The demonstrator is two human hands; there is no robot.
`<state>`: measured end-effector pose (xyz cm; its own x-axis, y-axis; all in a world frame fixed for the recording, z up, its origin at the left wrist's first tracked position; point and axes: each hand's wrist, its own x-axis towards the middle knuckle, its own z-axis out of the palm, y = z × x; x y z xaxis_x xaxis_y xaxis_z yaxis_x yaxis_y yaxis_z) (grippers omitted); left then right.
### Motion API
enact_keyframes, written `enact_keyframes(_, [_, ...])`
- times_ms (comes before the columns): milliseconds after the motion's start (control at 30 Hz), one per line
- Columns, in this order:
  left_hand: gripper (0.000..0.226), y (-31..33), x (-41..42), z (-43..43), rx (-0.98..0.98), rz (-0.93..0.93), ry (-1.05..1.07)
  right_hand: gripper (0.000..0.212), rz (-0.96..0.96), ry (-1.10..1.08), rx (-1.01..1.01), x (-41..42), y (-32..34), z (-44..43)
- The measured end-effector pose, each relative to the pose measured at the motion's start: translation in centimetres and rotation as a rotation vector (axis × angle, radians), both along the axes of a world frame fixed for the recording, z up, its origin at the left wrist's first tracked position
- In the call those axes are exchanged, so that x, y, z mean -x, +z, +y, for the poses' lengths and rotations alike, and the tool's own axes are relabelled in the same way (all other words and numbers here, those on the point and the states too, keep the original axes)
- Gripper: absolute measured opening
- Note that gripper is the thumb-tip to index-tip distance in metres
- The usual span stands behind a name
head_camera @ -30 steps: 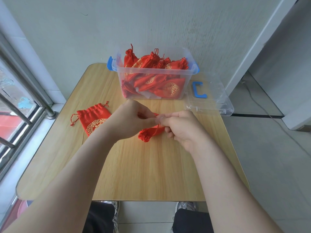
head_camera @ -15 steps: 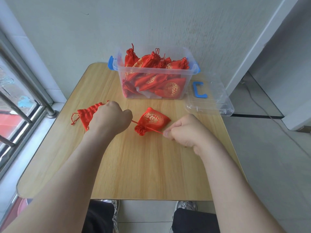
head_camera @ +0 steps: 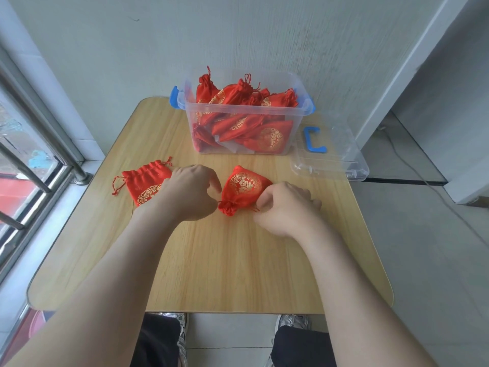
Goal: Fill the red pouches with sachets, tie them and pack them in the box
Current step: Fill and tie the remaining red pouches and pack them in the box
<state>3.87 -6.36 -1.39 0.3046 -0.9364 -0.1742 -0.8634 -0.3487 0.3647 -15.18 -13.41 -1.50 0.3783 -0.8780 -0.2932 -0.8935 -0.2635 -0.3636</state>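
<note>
Red pouch (head_camera: 244, 188) mid-desk, neck gathered, cord ends pinched on either side: left hand (head_camera: 189, 193) fingers pressed on the cord at the neck, right hand (head_camera: 287, 207) fingers pinching the other end. Closed but seemingly not yet knotted. Second pouch (head_camera: 145, 181) flat beside the left hand, mouth loosely puckered; filled or not, cannot tell. Box (head_camera: 246, 115) at the desk's (head_camera: 238, 260) far edge already heaped with tied pouches; lid (head_camera: 330, 157) off, beside it. No loose sachets visible. Left: knot, pack, then the second pouch.
</note>
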Motion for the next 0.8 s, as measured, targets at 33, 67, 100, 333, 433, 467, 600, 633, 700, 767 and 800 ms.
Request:
enact_keyframes(33, [0.024, 0.0, 0.1, 0.0, 0.003, 0.033, -0.033, 0.024, -0.001, 0.01, 0.017, -0.1, -0.2, 0.1])
enact_keyframes(67, [0.02, 0.2, 0.2, 0.0, -0.001, 0.062, -0.062, 0.026, -0.012, 0.018, 0.03, -0.2, -0.3, 0.2])
enact_keyframes(100, [0.02, 0.3, 0.4, 0.0, -0.006, 0.084, -0.088, 0.028, -0.033, 0.029, 0.049, -0.4, -0.5, 0.2])
enact_keyframes(333, [0.016, 0.5, 0.6, -0.2, -0.011, 0.133, -0.123, 0.014, -0.166, 0.123, 0.048, -0.9, -0.3, 0.2])
enact_keyframes(433, [0.018, 0.9, 1.2, -0.3, -0.043, 0.214, -0.061, 0.024, -0.275, 0.083, -0.025, -0.8, 0.1, 0.1])
enact_keyframes(467, [0.019, 1.0, 1.3, -0.3, -0.042, 0.241, -0.038, 0.026, -0.306, 0.066, -0.032, -0.8, 0.2, 0.1])
enact_keyframes(600, [0.03, 1.1, 2.0, -0.7, -0.006, 0.315, 0.018, 0.04, -0.403, 0.01, 0.058, -1.1, 0.2, 0.1])
enact_keyframes(633, [0.032, 1.1, 2.2, -0.8, -0.004, 0.336, 0.029, 0.04, -0.41, 0.0, 0.099, -1.1, 0.0, 0.0])
enact_keyframes(700, [0.039, 1.0, 2.4, -0.9, 0.007, 0.342, 0.038, 0.026, -0.431, -0.02, 0.173, -1.1, -0.5, -0.3])
enact_keyframes(767, [0.042, 0.8, 2.5, -1.0, 0.02, 0.281, 0.003, 0.008, -0.462, -0.016, 0.207, -1.2, -1.0, -0.5])
enact_keyframes(800, [0.041, 0.6, 2.6, -1.0, 0.016, 0.257, -0.017, 0.004, -0.464, 0.003, 0.204, -1.2, -1.1, -0.6])
